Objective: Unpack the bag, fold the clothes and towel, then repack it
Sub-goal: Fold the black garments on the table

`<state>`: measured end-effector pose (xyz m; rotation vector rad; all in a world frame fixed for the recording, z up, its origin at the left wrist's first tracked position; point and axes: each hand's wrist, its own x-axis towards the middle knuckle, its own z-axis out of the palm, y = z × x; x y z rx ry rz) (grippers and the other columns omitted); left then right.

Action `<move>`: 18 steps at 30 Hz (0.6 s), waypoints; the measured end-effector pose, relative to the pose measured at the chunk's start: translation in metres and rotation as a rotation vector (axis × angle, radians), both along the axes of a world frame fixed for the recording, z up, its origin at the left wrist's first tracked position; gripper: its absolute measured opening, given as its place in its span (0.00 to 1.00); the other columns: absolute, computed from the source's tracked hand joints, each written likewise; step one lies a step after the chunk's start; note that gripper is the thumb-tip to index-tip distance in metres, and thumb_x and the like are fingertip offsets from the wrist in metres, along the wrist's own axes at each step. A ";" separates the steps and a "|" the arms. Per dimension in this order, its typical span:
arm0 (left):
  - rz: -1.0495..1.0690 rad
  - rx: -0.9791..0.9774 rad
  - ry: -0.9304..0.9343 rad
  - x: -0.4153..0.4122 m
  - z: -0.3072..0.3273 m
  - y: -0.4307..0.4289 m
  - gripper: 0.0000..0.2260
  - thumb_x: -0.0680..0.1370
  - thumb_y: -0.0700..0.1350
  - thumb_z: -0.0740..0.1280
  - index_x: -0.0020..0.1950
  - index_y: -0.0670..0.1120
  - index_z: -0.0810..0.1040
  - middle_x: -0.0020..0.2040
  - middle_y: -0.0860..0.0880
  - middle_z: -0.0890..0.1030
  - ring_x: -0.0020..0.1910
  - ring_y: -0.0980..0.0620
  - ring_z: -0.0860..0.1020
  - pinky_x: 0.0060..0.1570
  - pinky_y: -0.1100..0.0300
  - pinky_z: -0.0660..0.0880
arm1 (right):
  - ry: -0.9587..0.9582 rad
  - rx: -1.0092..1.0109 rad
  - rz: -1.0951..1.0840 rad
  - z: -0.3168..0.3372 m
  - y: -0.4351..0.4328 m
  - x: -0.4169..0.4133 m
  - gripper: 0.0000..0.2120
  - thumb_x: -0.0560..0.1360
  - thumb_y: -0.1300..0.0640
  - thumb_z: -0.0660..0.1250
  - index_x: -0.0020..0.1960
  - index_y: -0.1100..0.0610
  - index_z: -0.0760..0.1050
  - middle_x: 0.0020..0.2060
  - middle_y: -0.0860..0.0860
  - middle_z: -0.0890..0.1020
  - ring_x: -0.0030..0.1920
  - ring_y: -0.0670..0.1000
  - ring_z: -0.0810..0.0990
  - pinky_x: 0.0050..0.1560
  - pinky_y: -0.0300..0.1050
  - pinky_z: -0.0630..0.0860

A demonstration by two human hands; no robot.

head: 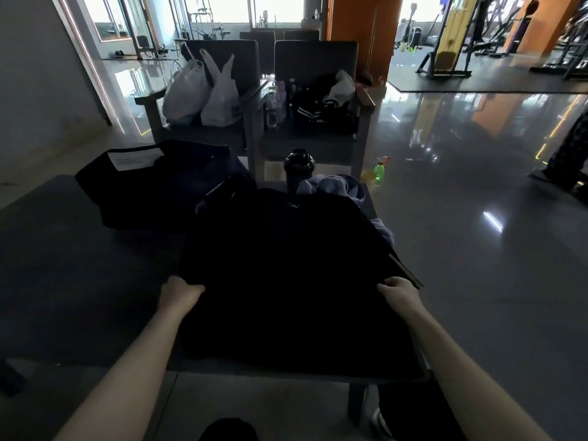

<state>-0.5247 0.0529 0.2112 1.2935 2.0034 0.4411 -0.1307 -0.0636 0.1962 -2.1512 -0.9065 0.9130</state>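
The left hand (pixel 182 289) and right hand (pixel 397 289) are gripping the garment (pixel 286 275) by its sides, near the surface (pixel 79 265) front edge. Pulling evenly is probably keeping the fold square.

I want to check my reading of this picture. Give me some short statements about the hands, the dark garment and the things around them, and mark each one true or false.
1. The left hand and the right hand both grip the dark garment. True.
2. The black shaker bottle lies on its side. False: it stands upright at the far edge of the table.
3. Two white plastic bags sit on a chair. True.
4. The green spray bottle stands on the table. False: it stands on the floor.
5. The dark bag lies on the table. True.
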 end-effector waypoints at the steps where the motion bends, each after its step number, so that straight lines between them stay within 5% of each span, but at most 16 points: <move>1: -0.011 0.051 0.026 0.002 -0.004 0.003 0.29 0.75 0.47 0.68 0.72 0.38 0.63 0.64 0.37 0.73 0.57 0.39 0.75 0.52 0.50 0.75 | 0.019 0.000 -0.008 -0.005 -0.001 -0.001 0.12 0.78 0.57 0.63 0.59 0.62 0.75 0.48 0.54 0.78 0.44 0.50 0.78 0.43 0.44 0.75; 5: -0.126 0.174 -0.022 0.008 -0.007 0.015 0.33 0.71 0.57 0.70 0.72 0.46 0.64 0.62 0.45 0.75 0.56 0.44 0.76 0.56 0.47 0.75 | 0.009 0.056 -0.028 -0.015 -0.002 -0.004 0.17 0.78 0.54 0.63 0.63 0.61 0.74 0.54 0.56 0.80 0.46 0.50 0.77 0.43 0.42 0.71; 8: -0.175 0.131 -0.030 0.012 -0.003 0.018 0.32 0.72 0.57 0.71 0.71 0.44 0.67 0.58 0.45 0.77 0.52 0.46 0.77 0.49 0.54 0.76 | -0.020 0.218 -0.069 -0.013 -0.001 -0.009 0.09 0.78 0.59 0.62 0.41 0.58 0.75 0.35 0.53 0.78 0.36 0.51 0.74 0.36 0.44 0.67; 10: -0.163 0.101 -0.071 0.010 -0.001 0.022 0.23 0.75 0.50 0.70 0.67 0.41 0.73 0.52 0.45 0.79 0.46 0.48 0.78 0.42 0.57 0.75 | -0.017 0.326 -0.118 -0.011 -0.003 -0.012 0.09 0.79 0.61 0.60 0.41 0.58 0.73 0.33 0.51 0.75 0.35 0.50 0.73 0.35 0.42 0.67; 13: -0.106 0.085 -0.291 0.007 0.007 0.024 0.21 0.78 0.49 0.67 0.69 0.42 0.72 0.57 0.44 0.78 0.48 0.47 0.78 0.49 0.55 0.75 | 0.039 0.466 -0.202 -0.008 -0.010 -0.011 0.07 0.79 0.62 0.58 0.46 0.59 0.73 0.36 0.52 0.76 0.35 0.49 0.72 0.36 0.42 0.68; 18: 0.108 0.169 -0.704 0.000 0.032 0.032 0.21 0.80 0.53 0.63 0.70 0.48 0.70 0.62 0.45 0.77 0.54 0.46 0.78 0.58 0.51 0.73 | 0.155 0.578 -0.273 -0.002 -0.002 0.001 0.10 0.80 0.62 0.58 0.41 0.55 0.73 0.32 0.52 0.71 0.32 0.49 0.68 0.32 0.44 0.64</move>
